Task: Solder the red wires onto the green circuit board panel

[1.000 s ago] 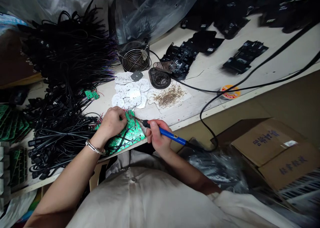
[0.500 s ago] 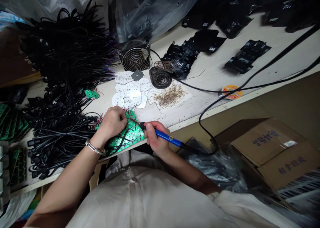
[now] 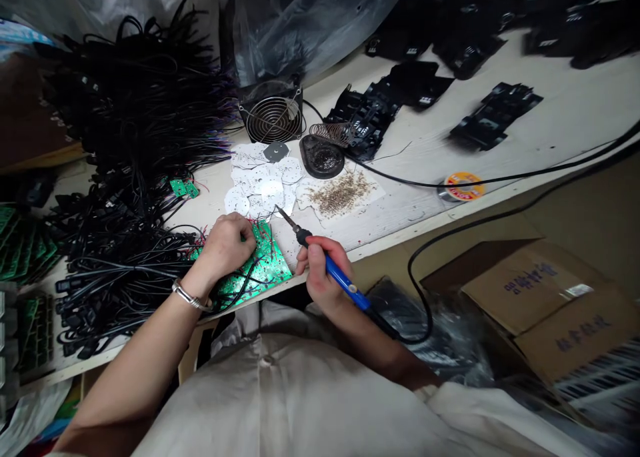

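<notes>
Head view: the pale surface (image 3: 550, 127) ends in a straight front edge slanting up to the right, and the green circuit board (image 3: 270, 267) reaches right to that edge, just in front of the person. On the left the room is tight, with a thick heap of black cables (image 3: 125, 270) crowding up to the board; beyond its far side lie overlapping white sheets (image 3: 245, 173), and a black fan (image 3: 273, 115) stands behind them. Rightward, a wider stretch of surface runs between the grain-strewn paper (image 3: 376, 191) and the solder spool (image 3: 465, 186), which sits close to the front edge (a cardboard box (image 3: 535, 280) is lower down, past that edge). The left hand (image 3: 227, 245) is over the board's left part, fingers curled downward; I cannot tell whether they pinch anything. The right hand (image 3: 325, 270) is beside the board's right corner, fingers wrapped round the blue-handled soldering iron (image 3: 341, 278), whose tip shows against the white sheets, apart from the left fingers.
</notes>
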Tool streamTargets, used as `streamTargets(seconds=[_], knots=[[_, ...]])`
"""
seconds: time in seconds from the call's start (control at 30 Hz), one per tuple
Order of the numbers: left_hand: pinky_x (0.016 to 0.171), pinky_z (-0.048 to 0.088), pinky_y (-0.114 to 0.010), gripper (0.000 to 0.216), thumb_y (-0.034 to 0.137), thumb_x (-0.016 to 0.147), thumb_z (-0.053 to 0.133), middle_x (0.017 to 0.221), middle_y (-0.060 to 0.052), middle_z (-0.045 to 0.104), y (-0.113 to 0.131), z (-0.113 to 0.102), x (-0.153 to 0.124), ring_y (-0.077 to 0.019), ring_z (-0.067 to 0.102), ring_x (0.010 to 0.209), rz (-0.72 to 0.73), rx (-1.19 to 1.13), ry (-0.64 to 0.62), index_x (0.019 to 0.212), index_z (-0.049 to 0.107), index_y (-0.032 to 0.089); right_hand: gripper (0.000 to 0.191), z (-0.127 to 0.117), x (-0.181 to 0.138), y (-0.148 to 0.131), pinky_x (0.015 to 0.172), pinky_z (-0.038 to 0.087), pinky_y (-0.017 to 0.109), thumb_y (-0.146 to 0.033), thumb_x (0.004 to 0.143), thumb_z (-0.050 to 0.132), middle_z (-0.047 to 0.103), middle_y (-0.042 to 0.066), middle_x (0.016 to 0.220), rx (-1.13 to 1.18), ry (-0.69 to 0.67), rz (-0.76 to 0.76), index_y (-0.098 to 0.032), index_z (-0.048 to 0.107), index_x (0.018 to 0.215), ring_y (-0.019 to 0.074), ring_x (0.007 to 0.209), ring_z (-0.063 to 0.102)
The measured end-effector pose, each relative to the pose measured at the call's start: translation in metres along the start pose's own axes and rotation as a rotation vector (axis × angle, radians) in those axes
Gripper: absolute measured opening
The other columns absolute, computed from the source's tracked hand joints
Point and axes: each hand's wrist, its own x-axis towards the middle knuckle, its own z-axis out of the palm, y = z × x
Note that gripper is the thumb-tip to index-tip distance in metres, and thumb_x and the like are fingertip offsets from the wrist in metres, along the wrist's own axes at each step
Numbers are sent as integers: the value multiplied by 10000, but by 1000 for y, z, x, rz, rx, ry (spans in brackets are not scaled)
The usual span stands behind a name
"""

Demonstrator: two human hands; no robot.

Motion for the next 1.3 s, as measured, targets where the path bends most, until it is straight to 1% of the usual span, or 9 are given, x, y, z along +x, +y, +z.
streamTargets(seconds=[0.13,0.27,0.43,0.63,0.77,0.9,0.97,1.1,1.3], knots=[[823,489,-340,137,151,710,503,768,-52,634,-1,0,0,-194,588,821,3,-23,-8,598,579,174,150,-1,0,10,434,475,191,-359,904,572,607,-73,587,-14,-2,15,-225,626,947,73,401,561],[818,493,-329,141,164,709,504,751,-39,633,-3,0,0,-184,587,818,23,-40,-10,597,590,178,197,-3,-2,17,433,476,200,-397,898,563,604,-69,581,-41,-9,29,-214,629,926,76,395,558],[814,502,-338,150,178,715,503,727,-37,629,-3,-2,0,-189,595,808,37,-48,-4,596,596,183,218,-4,-2,20,475,490,223,-414,905,554,574,-74,545,-77,-26,8,-214,635,933,88,418,558],[806,504,-333,148,168,716,506,746,-41,640,-3,-2,0,-189,596,814,37,-53,-2,601,599,181,247,-9,-5,21,463,487,233,-447,912,546,603,-57,562,-82,-47,15,-218,636,920,92,396,541],[832,497,-347,145,157,710,506,744,-41,633,1,-2,-1,-196,596,825,10,-38,1,585,577,183,288,-13,-10,17,493,507,256,-495,898,551,611,-25,542,-204,-80,41,-230,658,856,138,479,597],[841,493,-362,143,155,705,500,742,-44,627,2,-2,-2,-205,593,837,-5,-41,5,581,568,182,258,-10,-10,6,547,531,274,-472,896,567,638,-12,571,-266,-96,-33,-246,670,825,173,588,657],[834,493,-357,143,152,702,501,743,-45,625,2,-1,-2,-205,591,838,-8,-48,0,580,570,181,251,-7,-8,0,578,540,280,-448,908,555,626,-22,544,-288,-118,-66,-244,668,817,171,585,660],[835,489,-345,140,142,701,505,735,-36,619,1,-1,-1,-196,585,832,-4,-48,-6,582,566,184,258,-3,-4,-6,589,539,274,-418,921,528,610,-30,504,-336,-171,-72,-235,663,801,160,545,645],[837,485,-360,131,144,706,507,749,-36,621,-2,0,-1,-199,577,829,12,-47,4,599,571,183,252,-3,-3,-10,586,533,264,-399,922,523,617,-30,509,-370,-181,-82,-236,665,794,151,527,631]])
